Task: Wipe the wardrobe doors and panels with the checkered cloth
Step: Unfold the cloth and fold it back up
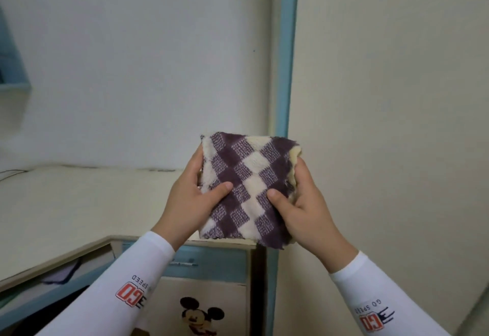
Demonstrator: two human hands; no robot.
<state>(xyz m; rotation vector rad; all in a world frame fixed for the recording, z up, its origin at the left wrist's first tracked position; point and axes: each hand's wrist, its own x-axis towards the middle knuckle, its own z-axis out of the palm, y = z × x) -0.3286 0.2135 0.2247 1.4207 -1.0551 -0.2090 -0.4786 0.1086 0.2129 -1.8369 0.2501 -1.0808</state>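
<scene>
A folded purple-and-cream checkered cloth [247, 187] is held in front of me at the centre of the view. My left hand [190, 198] grips its left edge, thumb on top. My right hand [304, 208] grips its right edge, thumb pressed on the front face. Both arms wear white sleeves with a red logo. The cream wardrobe panel [391, 123] fills the right side, bordered by a blue vertical edge strip [287, 52]. The cloth is held apart from the panel.
A cream desk top [79, 203] lies on the left below a white wall [145, 57]. Under the cloth stands a small cabinet with a blue drawer [211, 264] and a cartoon mouse sticker [201, 317]. A blue shelf corner [13, 70] juts in at the far left.
</scene>
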